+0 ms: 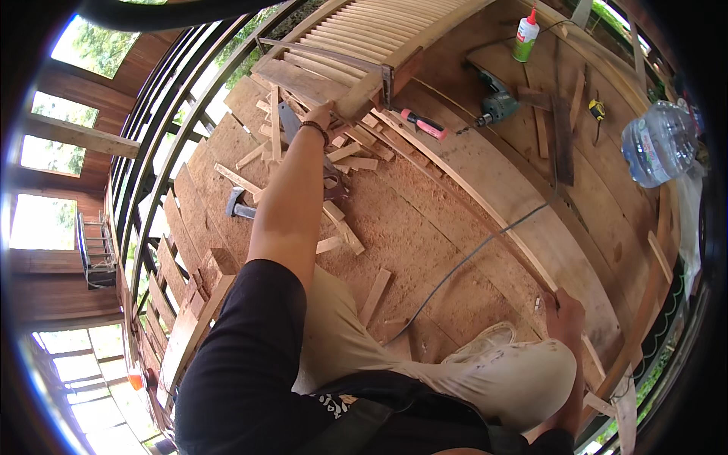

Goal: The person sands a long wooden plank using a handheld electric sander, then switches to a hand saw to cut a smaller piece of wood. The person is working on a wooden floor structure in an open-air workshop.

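Note:
A slatted wooden panel (pixel 371 30) lies at the top, with a bar clamp (pixel 387 85) across its near end. My left arm reaches far forward, and my left hand (pixel 321 118) is closed on the panel's near corner; its fingertips are partly hidden. Along the right runs a long wooden board (pixel 523 201) with a thin edge strip. My right hand (pixel 566 312) is closed at the near end of this board, fingers bent over its edge. A handsaw (pixel 291 125) lies among offcuts beside my left wrist, and a pink-handled screwdriver (pixel 425 124) rests near the clamp.
A green drill (pixel 497 102), a glue bottle (pixel 525 36), a yellow tape measure (pixel 597 111) and a large clear water bottle (pixel 658 144) are on the right. A hammer (pixel 240 205) and several offcuts (pixel 353 163) lie left on the sawdust-covered planks. A cable (pixel 462 262) crosses the floor.

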The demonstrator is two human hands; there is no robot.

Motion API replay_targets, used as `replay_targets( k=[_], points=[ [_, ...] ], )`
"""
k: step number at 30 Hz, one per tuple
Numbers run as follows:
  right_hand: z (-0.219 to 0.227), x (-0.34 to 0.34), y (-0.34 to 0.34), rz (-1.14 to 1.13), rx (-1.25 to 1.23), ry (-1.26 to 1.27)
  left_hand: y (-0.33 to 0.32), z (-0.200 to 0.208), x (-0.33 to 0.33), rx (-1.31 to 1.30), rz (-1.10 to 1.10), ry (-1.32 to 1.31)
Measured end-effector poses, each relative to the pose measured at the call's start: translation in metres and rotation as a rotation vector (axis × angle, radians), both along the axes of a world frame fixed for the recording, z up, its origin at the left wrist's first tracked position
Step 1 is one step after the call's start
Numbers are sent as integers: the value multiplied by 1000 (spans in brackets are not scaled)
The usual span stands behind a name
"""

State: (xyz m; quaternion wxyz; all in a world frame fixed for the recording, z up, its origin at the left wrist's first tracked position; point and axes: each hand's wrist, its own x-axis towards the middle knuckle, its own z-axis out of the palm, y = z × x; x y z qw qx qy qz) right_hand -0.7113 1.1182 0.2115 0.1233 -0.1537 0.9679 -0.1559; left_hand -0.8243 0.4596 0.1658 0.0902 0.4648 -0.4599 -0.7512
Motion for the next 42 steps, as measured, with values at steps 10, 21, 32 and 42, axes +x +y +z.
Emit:
replay_targets(
  k=[10, 21, 32, 42],
  points=[
    [-13, 8, 48, -55, 10, -49, 6, 0, -2, -17, -15, -7],
    [-27, 11, 54, -97, -62, -115, -2, -3, 2, -52, -27, -17],
    [-37, -1, 47, -117, -136, -324, -1, -1, 0, -36, 4, -29],
    [-72, -11, 65, -64, -141, -390, -5, -4, -2, -13, -23, 1]
  ],
)
